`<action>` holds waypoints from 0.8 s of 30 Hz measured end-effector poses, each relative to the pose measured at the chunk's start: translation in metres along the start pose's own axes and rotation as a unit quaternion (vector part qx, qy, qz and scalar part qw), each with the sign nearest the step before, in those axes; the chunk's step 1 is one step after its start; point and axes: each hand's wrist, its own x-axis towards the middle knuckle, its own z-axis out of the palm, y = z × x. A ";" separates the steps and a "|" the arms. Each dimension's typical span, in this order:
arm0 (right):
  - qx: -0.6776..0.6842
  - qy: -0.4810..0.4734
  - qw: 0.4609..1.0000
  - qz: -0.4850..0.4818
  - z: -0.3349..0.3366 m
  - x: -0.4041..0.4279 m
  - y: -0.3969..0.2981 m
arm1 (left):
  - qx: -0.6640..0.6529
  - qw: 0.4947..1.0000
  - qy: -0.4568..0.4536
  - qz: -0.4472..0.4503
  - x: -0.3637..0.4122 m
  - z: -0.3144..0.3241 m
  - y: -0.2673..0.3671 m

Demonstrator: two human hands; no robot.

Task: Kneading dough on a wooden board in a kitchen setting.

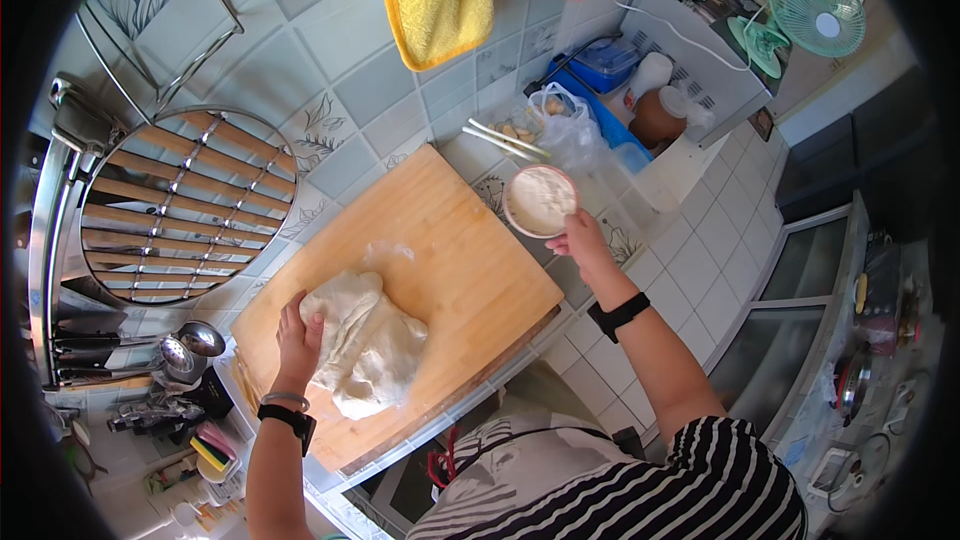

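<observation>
A large lump of pale dough point(367, 345) lies on a wooden board point(465, 240), folded and creased across its top. My left hand point(300, 337) grips its left edge, thumb against the near side and fingers around the far side. Past the board's right edge, my right hand point(581, 240) holds a small pink-rimmed bowl point(511, 214) by its rim. White flour point(541, 195) fills much of that bowl. Just beyond the dough, a dusting of flour point(390, 250) marks the wood.
Spring onion stalks point(502, 141) and a plastic bag point(570, 127) sit behind the bowl, near a blue container point(607, 67). Ladles point(180, 352) and a round slatted rack point(187, 202) hang at left. A yellow towel point(439, 0) hangs above; a green fan point(817, 7) stands at upper right.
</observation>
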 end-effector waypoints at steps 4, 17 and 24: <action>-0.001 0.030 0.999 0.030 -0.017 0.013 0.019 | -0.003 1.000 -0.003 -0.012 0.001 0.000 -0.002; -0.005 0.089 0.994 -0.069 -0.043 0.022 0.074 | -0.018 0.998 0.012 -0.054 0.002 -0.002 0.016; -0.078 -0.103 0.946 -0.296 0.067 -0.085 0.020 | 0.008 0.998 0.006 -0.068 -0.012 -0.015 0.035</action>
